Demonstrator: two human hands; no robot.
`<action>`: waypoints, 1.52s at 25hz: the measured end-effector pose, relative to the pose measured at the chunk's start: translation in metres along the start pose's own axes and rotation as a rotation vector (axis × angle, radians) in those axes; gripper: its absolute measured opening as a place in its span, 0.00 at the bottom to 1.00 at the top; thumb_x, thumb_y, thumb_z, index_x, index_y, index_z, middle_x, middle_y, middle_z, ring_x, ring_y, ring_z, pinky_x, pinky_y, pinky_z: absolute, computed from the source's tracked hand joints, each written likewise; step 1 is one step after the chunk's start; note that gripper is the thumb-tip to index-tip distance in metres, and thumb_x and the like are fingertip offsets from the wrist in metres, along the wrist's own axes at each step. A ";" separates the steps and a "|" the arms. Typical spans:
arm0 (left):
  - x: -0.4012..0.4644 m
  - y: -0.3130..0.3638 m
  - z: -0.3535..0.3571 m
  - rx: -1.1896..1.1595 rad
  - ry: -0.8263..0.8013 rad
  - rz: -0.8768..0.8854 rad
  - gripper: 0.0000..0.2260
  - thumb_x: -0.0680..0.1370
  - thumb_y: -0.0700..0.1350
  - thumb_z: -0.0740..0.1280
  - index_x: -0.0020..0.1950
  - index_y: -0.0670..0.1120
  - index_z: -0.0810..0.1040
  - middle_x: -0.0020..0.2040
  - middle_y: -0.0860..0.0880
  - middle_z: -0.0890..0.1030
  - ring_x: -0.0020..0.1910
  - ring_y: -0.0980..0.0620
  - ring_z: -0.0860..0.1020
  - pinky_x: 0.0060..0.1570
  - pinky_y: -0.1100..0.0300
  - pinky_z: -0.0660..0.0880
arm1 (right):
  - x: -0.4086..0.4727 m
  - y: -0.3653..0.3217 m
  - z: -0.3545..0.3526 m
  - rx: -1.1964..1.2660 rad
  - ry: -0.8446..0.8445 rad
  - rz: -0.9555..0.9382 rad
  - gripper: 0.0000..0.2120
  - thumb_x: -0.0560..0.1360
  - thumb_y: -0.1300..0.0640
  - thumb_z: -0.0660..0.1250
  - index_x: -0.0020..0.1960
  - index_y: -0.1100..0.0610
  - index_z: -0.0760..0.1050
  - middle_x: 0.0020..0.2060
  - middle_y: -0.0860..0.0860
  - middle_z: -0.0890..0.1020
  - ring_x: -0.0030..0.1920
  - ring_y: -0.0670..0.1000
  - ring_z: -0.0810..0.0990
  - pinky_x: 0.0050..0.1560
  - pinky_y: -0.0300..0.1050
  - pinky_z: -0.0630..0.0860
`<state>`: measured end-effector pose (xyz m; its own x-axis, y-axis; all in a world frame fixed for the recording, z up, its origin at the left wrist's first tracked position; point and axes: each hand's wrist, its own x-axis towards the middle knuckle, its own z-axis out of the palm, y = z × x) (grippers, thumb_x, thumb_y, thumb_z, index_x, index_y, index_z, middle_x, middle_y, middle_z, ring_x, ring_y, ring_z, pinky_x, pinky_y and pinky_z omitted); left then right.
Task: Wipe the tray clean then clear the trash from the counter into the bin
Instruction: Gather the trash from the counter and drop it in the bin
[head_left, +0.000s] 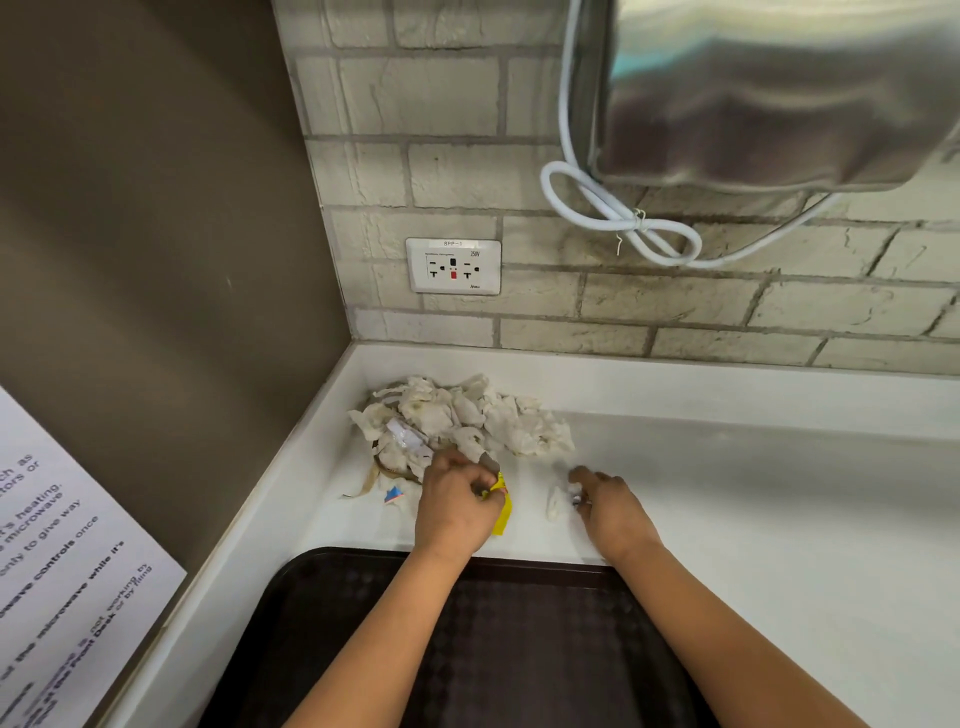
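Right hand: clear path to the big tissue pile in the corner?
Probably yes. The right hand is already on the counter, pinching a small tissue scrap; only bare counter lies between it and the tissue pile. The left hand, gripping a yellow wrapper, sits beside that path.

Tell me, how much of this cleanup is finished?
Done, apparently: the dark plastic tray shows no visible mess. In hand: the left hand pinches a yellow wrapper; the right hand closes on a small white paper scrap. Left: the heap of crumpled white napkins still sits in the white counter corner. No bin is visible.
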<state>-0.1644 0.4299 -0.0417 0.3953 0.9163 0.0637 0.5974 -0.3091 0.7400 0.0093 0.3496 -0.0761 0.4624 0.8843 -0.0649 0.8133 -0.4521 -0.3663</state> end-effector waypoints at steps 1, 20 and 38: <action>-0.001 0.001 0.001 -0.018 -0.040 -0.004 0.05 0.73 0.43 0.69 0.47 0.43 0.81 0.55 0.48 0.74 0.52 0.53 0.74 0.48 0.70 0.65 | 0.000 0.000 0.001 -0.004 -0.027 -0.009 0.19 0.79 0.63 0.54 0.68 0.53 0.68 0.59 0.55 0.74 0.60 0.55 0.72 0.60 0.44 0.72; -0.074 0.093 -0.044 -0.952 -0.113 -0.116 0.08 0.79 0.35 0.59 0.57 0.40 0.74 0.46 0.45 0.78 0.39 0.53 0.76 0.35 0.62 0.74 | -0.129 0.000 -0.089 0.904 0.574 0.153 0.11 0.75 0.69 0.63 0.55 0.62 0.77 0.50 0.56 0.79 0.40 0.47 0.76 0.37 0.24 0.71; -0.315 0.142 0.021 -0.847 -0.493 0.044 0.09 0.77 0.33 0.61 0.45 0.46 0.75 0.40 0.49 0.78 0.33 0.61 0.76 0.31 0.73 0.71 | -0.373 0.059 -0.076 0.808 0.682 0.229 0.12 0.74 0.69 0.64 0.54 0.58 0.78 0.47 0.53 0.79 0.39 0.38 0.78 0.38 0.24 0.72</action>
<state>-0.1892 0.0923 0.0297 0.7678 0.6394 -0.0413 -0.0473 0.1208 0.9916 -0.0881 -0.0159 -0.0028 0.8761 0.4241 0.2291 0.3245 -0.1674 -0.9310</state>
